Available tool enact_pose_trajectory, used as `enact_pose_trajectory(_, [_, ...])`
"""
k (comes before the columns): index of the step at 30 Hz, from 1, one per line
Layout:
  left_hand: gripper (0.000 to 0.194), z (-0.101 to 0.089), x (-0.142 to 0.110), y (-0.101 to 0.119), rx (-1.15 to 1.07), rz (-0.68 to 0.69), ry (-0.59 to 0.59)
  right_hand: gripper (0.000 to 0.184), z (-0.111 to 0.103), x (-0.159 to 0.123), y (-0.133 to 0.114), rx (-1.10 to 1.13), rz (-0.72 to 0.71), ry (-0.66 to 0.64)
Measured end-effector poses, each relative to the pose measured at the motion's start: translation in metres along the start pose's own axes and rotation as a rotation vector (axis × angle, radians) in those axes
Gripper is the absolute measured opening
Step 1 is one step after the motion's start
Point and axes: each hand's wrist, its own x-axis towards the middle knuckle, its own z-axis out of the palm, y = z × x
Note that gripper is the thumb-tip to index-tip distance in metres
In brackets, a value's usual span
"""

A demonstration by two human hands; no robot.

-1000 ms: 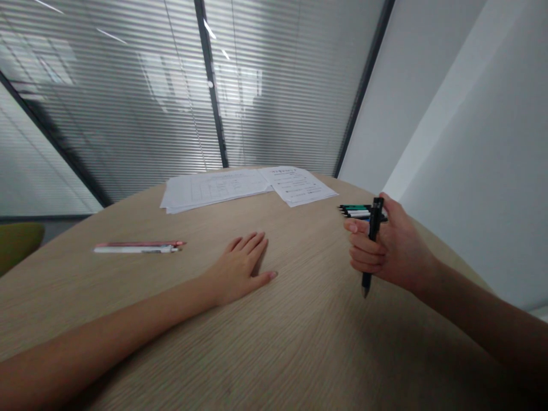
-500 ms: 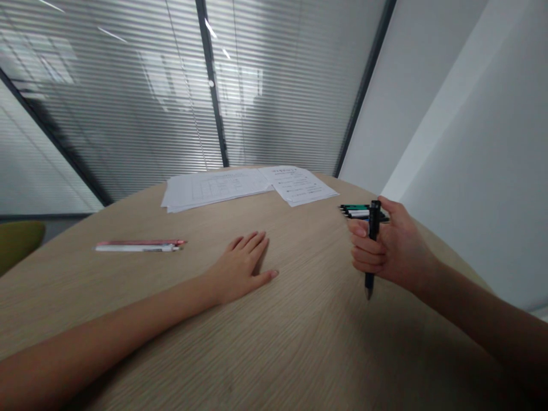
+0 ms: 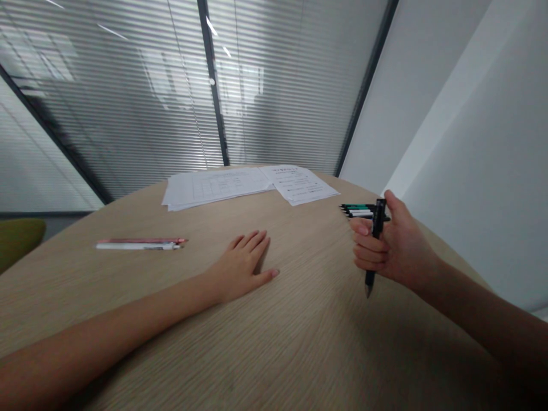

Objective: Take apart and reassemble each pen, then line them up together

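My right hand (image 3: 389,245) has its fingers wrapped round a black pen (image 3: 378,220), held nearly upright above the table with the tip down. The thumb is raised beside the pen's top end, apart from it. Behind that hand lies a row of several pens (image 3: 359,212) with green, white and black barrels, partly hidden by the fingers. My left hand (image 3: 242,265) rests palm down on the table (image 3: 274,348), fingers stretched out, holding nothing. To its left lie a white pen (image 3: 132,246) and a pink pen (image 3: 141,240), side by side.
Printed sheets (image 3: 218,185) lie at the table's far edge, with another sheet (image 3: 302,184) overlapping them on the right. Beyond stands a glass partition with blinds (image 3: 278,103). A white wall (image 3: 479,171) rises at the right. A green chair (image 3: 19,242) shows at the left.
In my right hand the thumb came down onto the pen's top half a second ago and is now lifted off again. The pen's tilt shifted slightly. My left hand stays put.
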Motion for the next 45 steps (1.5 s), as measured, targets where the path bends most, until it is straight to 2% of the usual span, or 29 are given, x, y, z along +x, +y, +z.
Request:
enact_pose_trajectory(8, [0.069, -0.001, 0.0, 0.001, 0.0, -0.005, 0.002, 0.051, 0.002, -0.001, -0.001, -0.019, -0.013, 0.057])
enact_pose_trajectory(14, [0.071, 0.002, -0.001, 0.0, -0.006, -0.001, 0.015, 0.056, -0.001, 0.002, -0.004, -0.076, -0.05, -0.005])
enact_pose_trajectory(19, [0.07, -0.001, -0.001, 0.001, -0.016, -0.007, 0.01, 0.022, -0.011, 0.003, -0.026, -0.261, -0.163, 0.093])
enact_pose_trajectory(21, [0.07, -0.001, -0.001, 0.001, -0.014, -0.009, 0.011, 0.016, -0.019, 0.005, -0.036, -0.392, -0.214, 0.169])
enact_pose_trajectory(23, [0.07, -0.001, -0.001, 0.001, -0.011, -0.008, 0.011, 0.013, -0.029, 0.008, -0.044, -0.535, -0.288, 0.304])
enact_pose_trajectory(26, [0.071, 0.001, -0.001, 0.0, -0.017, -0.003, 0.013, 0.021, -0.048, 0.013, -0.049, -0.833, -0.32, 0.445])
enact_pose_trajectory(29, [0.071, 0.003, -0.002, -0.001, -0.028, -0.003, 0.013, 0.023, -0.076, 0.015, -0.047, -1.185, -0.299, 0.41])
enact_pose_trajectory(32, [0.071, 0.003, -0.001, 0.0, -0.026, -0.011, 0.001, 0.017, -0.108, 0.012, -0.04, -1.554, -0.355, 0.421])
enact_pose_trajectory(34, [0.07, 0.002, 0.0, 0.0, -0.025, -0.017, -0.004, 0.019, -0.127, 0.008, -0.033, -1.716, -0.368, 0.349])
enact_pose_trajectory(37, [0.07, 0.001, 0.001, 0.001, -0.031, -0.023, -0.009, 0.024, -0.148, 0.002, -0.024, -1.8, -0.357, 0.233])
enact_pose_trajectory(41, [0.069, 0.0, 0.001, 0.001, -0.043, -0.028, -0.011, 0.028, -0.162, -0.006, -0.017, -1.817, -0.349, 0.215])
enact_pose_trajectory(45, [0.069, 0.0, 0.0, 0.0, -0.045, -0.034, -0.003, 0.028, -0.171, -0.009, -0.015, -1.865, -0.424, 0.215])
